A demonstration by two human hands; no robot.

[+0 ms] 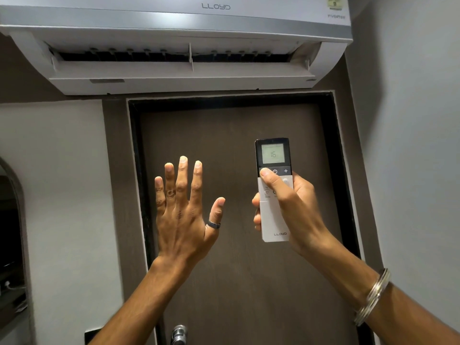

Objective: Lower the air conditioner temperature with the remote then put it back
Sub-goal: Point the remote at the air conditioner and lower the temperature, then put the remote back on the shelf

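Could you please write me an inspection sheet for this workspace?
Surface: nothing seen; the job is done standing.
Job's things: remote upright, screen reads 16; Lloyd air conditioner overhead, flap open.
Clutter: nothing seen.
Hands: right hand grips the remote, thumb on the button left of the power key; left hand open, fingers spread, empty.
Cables: white cable at far left edge.
Surroundings: brown door behind, metal handle below, grey walls.

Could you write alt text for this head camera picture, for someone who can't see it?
A person's right hand holds a white remote upright, thumb on the button left of its power key, screen reading 16. The left hand is raised open, fingers spread, touching nothing. Above hangs a white Lloyd air conditioner with its flap open, over a dark brown door.
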